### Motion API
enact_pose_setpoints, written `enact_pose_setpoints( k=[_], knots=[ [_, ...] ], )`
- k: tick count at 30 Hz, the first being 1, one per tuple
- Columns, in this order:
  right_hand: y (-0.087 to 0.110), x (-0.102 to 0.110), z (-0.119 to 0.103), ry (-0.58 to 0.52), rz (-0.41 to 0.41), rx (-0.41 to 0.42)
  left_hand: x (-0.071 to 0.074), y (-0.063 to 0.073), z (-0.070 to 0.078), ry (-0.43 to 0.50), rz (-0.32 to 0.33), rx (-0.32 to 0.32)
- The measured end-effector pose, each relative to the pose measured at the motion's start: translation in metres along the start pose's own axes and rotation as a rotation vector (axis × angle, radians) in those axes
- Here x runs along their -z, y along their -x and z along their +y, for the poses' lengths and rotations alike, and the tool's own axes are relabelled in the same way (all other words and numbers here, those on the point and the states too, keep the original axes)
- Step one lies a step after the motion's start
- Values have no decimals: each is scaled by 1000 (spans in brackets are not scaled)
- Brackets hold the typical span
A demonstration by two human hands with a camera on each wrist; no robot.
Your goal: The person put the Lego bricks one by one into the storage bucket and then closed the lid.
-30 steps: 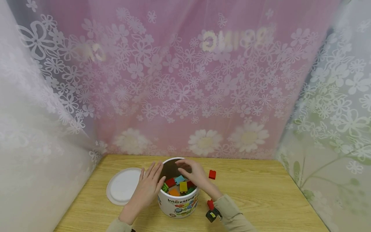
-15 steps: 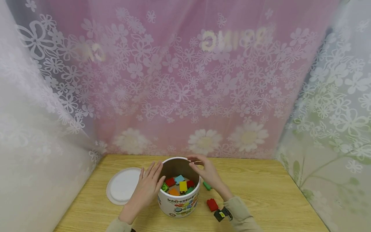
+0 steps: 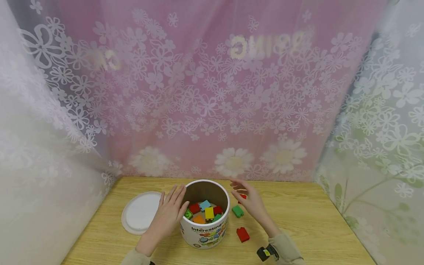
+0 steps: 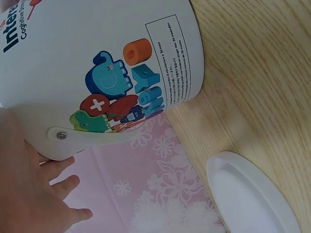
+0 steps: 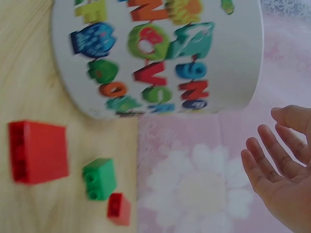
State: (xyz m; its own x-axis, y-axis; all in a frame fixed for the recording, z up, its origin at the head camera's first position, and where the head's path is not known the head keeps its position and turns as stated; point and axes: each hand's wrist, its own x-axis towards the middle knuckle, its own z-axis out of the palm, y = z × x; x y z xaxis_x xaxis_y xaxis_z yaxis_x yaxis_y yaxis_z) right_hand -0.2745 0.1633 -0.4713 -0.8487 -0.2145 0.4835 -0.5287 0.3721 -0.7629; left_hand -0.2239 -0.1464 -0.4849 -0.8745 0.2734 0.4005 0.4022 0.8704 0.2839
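Note:
A white bucket [image 3: 202,241] with colourful printing stands upright on the table, holding building blocks; a yellow block [image 3: 209,213], a light blue block [image 3: 205,205] and an orange block [image 3: 198,219] show inside. My left hand [image 3: 169,211] lies against the bucket's left rim, fingers straight and spread. To the right of the bucket, my right hand [image 3: 254,204] hovers with relaxed fingers and holds nothing. Near it on the table lie a green block [image 3: 237,211] and a red block [image 3: 243,234]. A second red block [image 5: 119,209] is partly hidden behind the right hand in the head view.
A round white lid [image 3: 140,213] lies on the wooden table [image 3: 298,221] left of the bucket, partly behind the left hand. Flowered curtains [image 3: 212,110] close off the back and both sides. A black wrist camera [image 3: 265,253] sits at the right sleeve.
My right hand has moved from over the bucket's opening out to the right, past its rim. The green block and near red block have come into full view. The left hand stays put.

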Motion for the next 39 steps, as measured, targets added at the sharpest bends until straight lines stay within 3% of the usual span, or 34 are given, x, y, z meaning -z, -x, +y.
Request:
enact_pose_setpoints(
  k=[6,10,16,28,39],
  knots=[
    [17,9,15,17,4,30,-1,0,1,3,-5,0],
    [28,13,25,60,-27,6,-1,0,1,8,-8,3],
    [43,18,41,104,-196,-82,0,0,1,11,-9,9],
    [62,26,59,118,-483,-79,1,0,1,8,-6,12],
    [70,22,60,191,-622,-65,0,0,0,-3,-6,8]
  ],
)
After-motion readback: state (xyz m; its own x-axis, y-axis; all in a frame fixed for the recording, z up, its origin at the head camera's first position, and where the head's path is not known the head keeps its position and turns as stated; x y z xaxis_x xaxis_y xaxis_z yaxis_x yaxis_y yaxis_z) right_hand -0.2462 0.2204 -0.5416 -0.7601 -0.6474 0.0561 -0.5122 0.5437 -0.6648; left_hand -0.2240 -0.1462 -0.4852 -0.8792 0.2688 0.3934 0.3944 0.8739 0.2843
